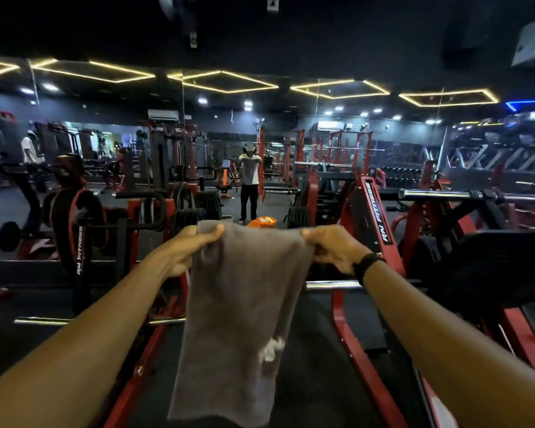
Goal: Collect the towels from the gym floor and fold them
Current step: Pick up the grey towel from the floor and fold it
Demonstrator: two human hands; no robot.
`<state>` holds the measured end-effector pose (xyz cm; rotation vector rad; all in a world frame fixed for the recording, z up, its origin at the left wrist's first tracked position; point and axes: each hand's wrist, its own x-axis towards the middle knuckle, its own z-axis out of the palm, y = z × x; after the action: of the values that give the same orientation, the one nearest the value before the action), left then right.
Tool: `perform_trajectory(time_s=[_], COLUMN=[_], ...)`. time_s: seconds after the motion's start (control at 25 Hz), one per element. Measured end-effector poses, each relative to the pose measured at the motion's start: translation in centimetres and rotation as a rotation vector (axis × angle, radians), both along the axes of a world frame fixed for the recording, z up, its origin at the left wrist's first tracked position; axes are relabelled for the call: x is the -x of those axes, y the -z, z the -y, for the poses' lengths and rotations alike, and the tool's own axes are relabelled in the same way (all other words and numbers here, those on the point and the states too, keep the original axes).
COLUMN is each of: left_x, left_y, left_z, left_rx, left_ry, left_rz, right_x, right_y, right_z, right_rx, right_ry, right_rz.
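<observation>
Now the folding step is in hand, not the collecting: a grey towel (244, 304) is off the floor and held up in front of the person. The left hand (187, 253) pinches its top corner at about ten o'clock from the frame's centre, thumb over the cloth edge; the right hand (334, 250) has its fingers (320, 253) curled round the other top corner at about two o'clock. Both hands grasp the towel, neither is loose.

The towel hangs between the arms, its top edge stretched roughly level from hand to hand. Its long axis runs up and down, leaning a little, so the free bottom end points toward six to seven o'clock. A pale patch shows on the lower right of the cloth; what it is I cannot tell.

My guess is the next move calls for bringing the two corners together, or swinging the bottom end up, to halve it. Red machine frames (368, 211) stand close behind, so the hanging end could snag.
</observation>
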<state>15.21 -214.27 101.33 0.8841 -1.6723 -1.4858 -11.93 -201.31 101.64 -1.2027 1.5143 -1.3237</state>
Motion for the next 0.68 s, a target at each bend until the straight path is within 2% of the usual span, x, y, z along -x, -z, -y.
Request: perform_trajectory(time_s=[0.08,0.2,0.32,0.4,0.52,0.6,0.68], left_x=[-0.3,-0.4,-0.3,-0.1,0.1,0.3,0.2], left_y=[-0.4,-1.5,-2.8,-3.3,-4.1,-4.3,-4.2], left_z=[0.3,0.5,0.2,0.3,0.0,0.0,-0.2], left_rx=[0.024,0.009,0.05,0.075,0.121,0.145,0.144], left_ry=[-0.064,-0.195,-0.163,-0.141,-0.171,-0.219,-0.227], left_rz=[0.051,-0.133,-0.195,-0.217,-0.23,-0.213,-0.209], right_x=[-0.4,-1.1,-1.3,-1.1,-1.0,-0.9,-0.6], right_y=[-0.6,-1.3,-2.1,-2.6,-2.6,-2.6,-2.4], right_z=[0.3,0.9,1.2,0.8,0.2,0.1,0.1], right_rx=[0.049,0.118,0.214,0.254,0.248,0.276,0.307], right_ry=[-0.023,0.047,0.146,0.064,-0.056,0.005,0.022], right_rz=[0.086,0.081,0.11,0.159,0.048,0.007,0.045])
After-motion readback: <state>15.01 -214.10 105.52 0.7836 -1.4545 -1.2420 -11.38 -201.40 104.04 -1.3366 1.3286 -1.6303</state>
